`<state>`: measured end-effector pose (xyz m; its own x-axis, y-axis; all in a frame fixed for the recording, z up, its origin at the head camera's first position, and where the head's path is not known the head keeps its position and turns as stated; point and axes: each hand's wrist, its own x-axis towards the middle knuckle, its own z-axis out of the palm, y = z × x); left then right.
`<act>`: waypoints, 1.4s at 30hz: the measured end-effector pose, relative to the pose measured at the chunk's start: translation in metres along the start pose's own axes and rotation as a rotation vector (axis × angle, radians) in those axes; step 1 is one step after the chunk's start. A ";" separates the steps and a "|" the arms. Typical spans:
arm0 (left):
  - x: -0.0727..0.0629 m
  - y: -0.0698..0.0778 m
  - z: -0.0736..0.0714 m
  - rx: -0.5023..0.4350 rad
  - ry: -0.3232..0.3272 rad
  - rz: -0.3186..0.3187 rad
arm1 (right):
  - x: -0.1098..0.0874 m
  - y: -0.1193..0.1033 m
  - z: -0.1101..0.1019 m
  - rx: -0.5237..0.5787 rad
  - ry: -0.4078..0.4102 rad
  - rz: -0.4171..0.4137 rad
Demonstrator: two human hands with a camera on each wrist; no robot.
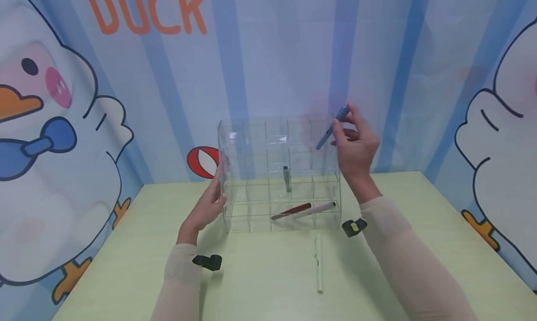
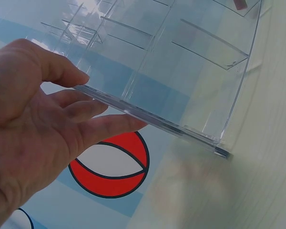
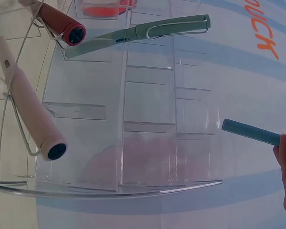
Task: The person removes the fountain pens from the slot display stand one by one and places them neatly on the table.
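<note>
A clear acrylic pen rack (image 1: 339, 190) with rows of compartments stands upright on the table. My left hand (image 1: 206, 209) grips its left side panel (image 2: 157, 123), thumb on one face and fingers on the other. Above the rack's upper right corner, my right hand (image 1: 357, 144) pinches a blue pen (image 1: 324, 139), which slants with its lower end toward the top row. A dark green pen (image 1: 287, 180) sits in a middle compartment. In the bottom row lean a red pen (image 1: 292, 211) and a pale pink pen (image 1: 313, 210), both with clips visible in the right wrist view.
A pale green pen (image 1: 319, 265) lies on the light table (image 1: 260, 274) in front of the rack. Behind stands a blue striped backdrop (image 1: 272, 55) with cartoon ducks and a red and white ball (image 2: 112, 164). Black straps hold devices at both wrists.
</note>
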<state>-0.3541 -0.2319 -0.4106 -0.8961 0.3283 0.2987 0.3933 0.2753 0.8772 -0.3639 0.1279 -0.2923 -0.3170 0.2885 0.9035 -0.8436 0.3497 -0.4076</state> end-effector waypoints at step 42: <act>0.001 -0.004 -0.002 -0.001 -0.013 -0.013 | -0.035 -0.023 -0.096 0.122 -0.053 0.640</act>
<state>-0.3565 -0.2344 -0.4133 -0.8985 0.3361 0.2822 0.3811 0.2788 0.8815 -0.2917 0.1951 -0.3271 -0.7914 0.3605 0.4938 -0.5229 0.0193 -0.8522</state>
